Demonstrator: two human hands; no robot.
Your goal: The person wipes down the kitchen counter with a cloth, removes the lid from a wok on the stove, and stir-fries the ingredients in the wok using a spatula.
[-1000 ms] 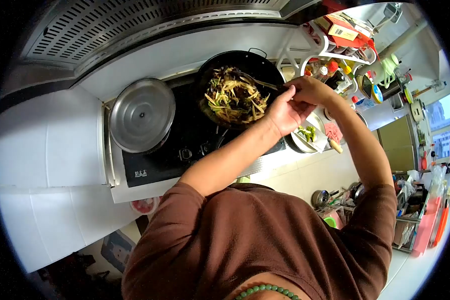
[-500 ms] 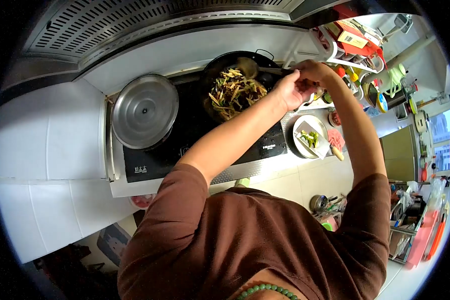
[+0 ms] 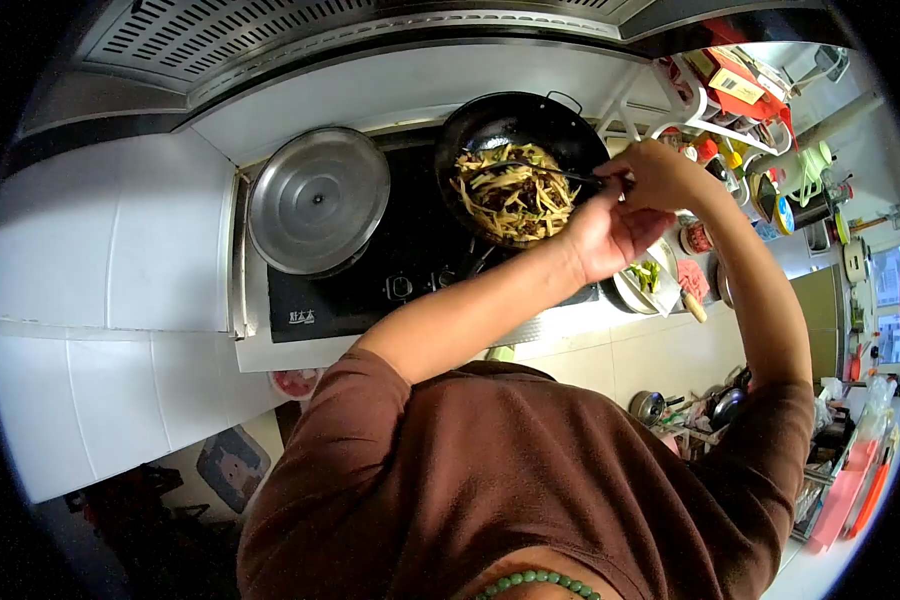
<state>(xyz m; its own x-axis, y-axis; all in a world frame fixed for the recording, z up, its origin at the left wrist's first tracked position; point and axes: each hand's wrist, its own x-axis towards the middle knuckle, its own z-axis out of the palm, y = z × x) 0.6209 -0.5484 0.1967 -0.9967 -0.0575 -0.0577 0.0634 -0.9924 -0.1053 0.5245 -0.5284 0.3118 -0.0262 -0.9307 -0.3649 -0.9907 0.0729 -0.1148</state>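
A black wok point(image 3: 470, 125) on the cooktop holds a heap of pale yellow strips point(image 3: 515, 205) mixed with darker and green bits. A dark spatula point(image 3: 560, 173) lies across the food, its handle running right into my right hand point(image 3: 665, 180), which is closed around it. Just below, my left hand point(image 3: 615, 238) is turned palm up with its fingers apart, close to the handle's end; I see nothing in it. Chopped green pieces point(image 3: 645, 275) lie on a plate point(image 3: 627, 293) below that hand, partly covered by it.
A round metal lid point(image 3: 318, 200) covers the left burner of the black cooktop point(image 3: 345, 305). A wooden handle point(image 3: 693, 308) sticks out beside the plate. Jars and bottles stand on a white rack point(image 3: 695, 105) at right. The range hood point(image 3: 240, 45) hangs overhead.
The view has shifted, so the wok sits further right. My hands have drawn slightly apart, the left lower with its palm opened. The spatula now reaches across the food.
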